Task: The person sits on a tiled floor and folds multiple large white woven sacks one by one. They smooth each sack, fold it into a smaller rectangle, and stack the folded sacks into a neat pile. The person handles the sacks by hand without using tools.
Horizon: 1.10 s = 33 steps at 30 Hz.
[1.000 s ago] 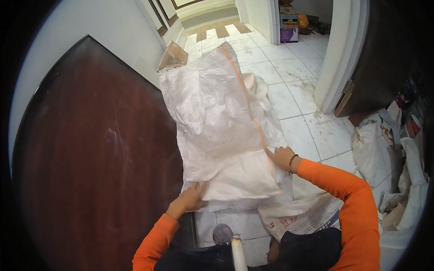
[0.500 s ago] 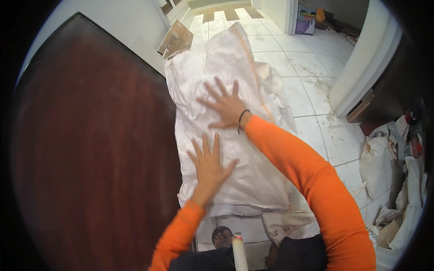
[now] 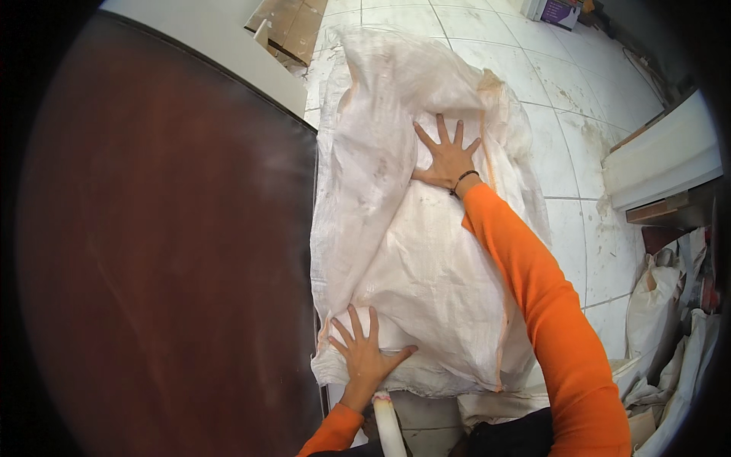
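While the left hand (image 3: 367,361) rests on the white sack (image 3: 434,259) by its near-left corner, the right hand (image 3: 449,161) lies toward its far edge, both splayed and empty.

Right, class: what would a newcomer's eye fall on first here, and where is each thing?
Probably the crumpled white woven sacking filling the middle, with the person's bare right hand spread on its upper part and the bare left hand spread near its lower left corner. Next, the bright orange fabric right sleeve stands out at lower right. A broad, dark reddish-brown panel fills the left.
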Each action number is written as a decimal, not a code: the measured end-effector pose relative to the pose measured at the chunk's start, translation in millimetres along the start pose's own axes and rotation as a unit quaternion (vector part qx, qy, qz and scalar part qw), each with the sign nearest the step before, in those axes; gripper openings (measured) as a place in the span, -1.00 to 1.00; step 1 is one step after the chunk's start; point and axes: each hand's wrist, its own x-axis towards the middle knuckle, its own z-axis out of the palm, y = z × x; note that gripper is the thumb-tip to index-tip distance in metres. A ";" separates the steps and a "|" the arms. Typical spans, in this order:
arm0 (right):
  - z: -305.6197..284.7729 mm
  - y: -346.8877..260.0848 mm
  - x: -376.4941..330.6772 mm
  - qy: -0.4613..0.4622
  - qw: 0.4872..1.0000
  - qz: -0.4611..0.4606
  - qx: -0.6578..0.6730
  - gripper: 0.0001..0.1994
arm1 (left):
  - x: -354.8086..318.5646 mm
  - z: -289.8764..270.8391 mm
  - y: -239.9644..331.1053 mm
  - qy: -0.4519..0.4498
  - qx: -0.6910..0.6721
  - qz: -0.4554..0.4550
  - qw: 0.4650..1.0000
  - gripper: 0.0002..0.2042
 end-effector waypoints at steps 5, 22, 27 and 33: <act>-0.6 0.8 25.4 -0.092 0.996 0.010 -0.006 0.11 | 7.3 -1.5 2.7 0.003 -0.003 0.012 1.000 0.25; -5.2 -97.9 86.1 0.051 0.989 -0.133 0.047 0.01 | 4.7 29.3 -14.0 0.063 -0.011 0.041 0.997 0.10; 34.0 -101.0 89.3 0.069 0.992 -0.105 0.029 0.02 | 1.5 43.0 -21.8 0.146 -0.039 0.089 0.984 -0.02; -11.4 -99.9 103.2 -0.049 0.981 -0.140 0.128 -0.15 | 1.7 54.5 -30.4 0.191 -0.035 0.089 0.977 -0.04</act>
